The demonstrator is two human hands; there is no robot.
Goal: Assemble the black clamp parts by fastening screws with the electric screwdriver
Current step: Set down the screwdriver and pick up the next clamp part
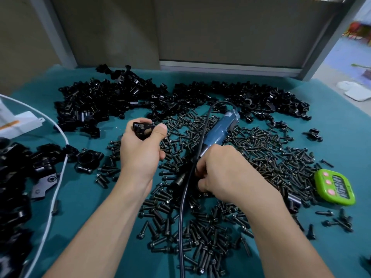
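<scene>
At tabletop centre, I'm gripping clamp part point(141, 129) w/ L hand point(140, 155) fingers; R hand point(224, 171) fingers wrapping screwdriver point(218, 131), clamp part lying left.

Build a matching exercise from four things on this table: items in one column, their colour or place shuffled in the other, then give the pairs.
1. electric screwdriver
2. timer
3. clamp part
4. screws

A. green, at the far right
B. gripped in the left hand
C. scattered across the teal cloth
D. blue, held by the right hand

Pairs: 1-D, 2-A, 3-B, 4-C.
</scene>
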